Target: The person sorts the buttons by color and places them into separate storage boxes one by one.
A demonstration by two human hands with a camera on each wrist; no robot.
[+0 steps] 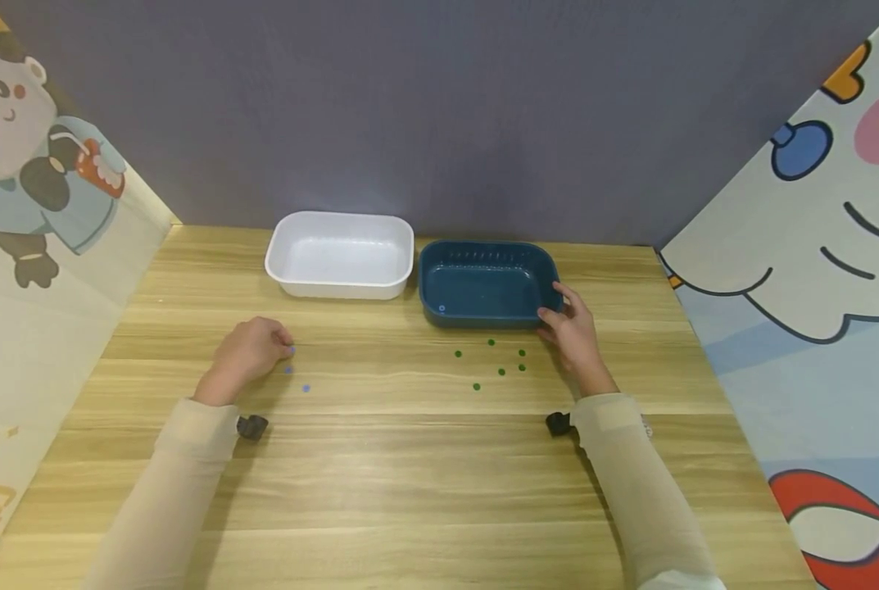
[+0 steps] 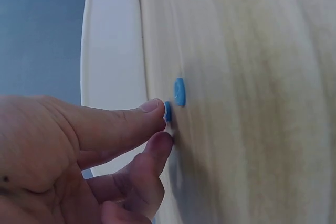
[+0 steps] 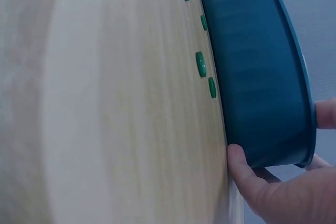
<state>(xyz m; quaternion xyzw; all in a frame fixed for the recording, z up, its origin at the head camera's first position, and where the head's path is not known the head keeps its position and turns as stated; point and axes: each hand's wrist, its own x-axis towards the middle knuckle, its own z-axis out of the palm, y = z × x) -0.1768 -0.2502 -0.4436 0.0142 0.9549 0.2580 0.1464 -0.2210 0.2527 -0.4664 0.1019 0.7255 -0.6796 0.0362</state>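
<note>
Clearly, the left hand [image 1: 247,354] has its thumb and fingers drawn narrow at a blue button [image 2: 167,112] (pinched or merely touched, I cannot tell), with two more buttons [image 1: 306,388] near on the table [image 1: 380,483]; the right hand [image 1: 574,334] grips the dark tub's [image 1: 483,293] right end, beside green buttons [image 1: 501,372].

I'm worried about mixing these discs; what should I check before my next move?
1. Blue bin steadied: ok, the right hand grips its right end.
2. Left hand at a blue disc: ok.
3. Firm pinch on that disc: cannot tell.
4. Other blue discs lifted: not ok, two lie on the table.
5. Green discs apart from blue: ok, six lie near the blue bin.
6. Blue bin free of strays: cannot tell; a small pale ring shows inside.
</note>
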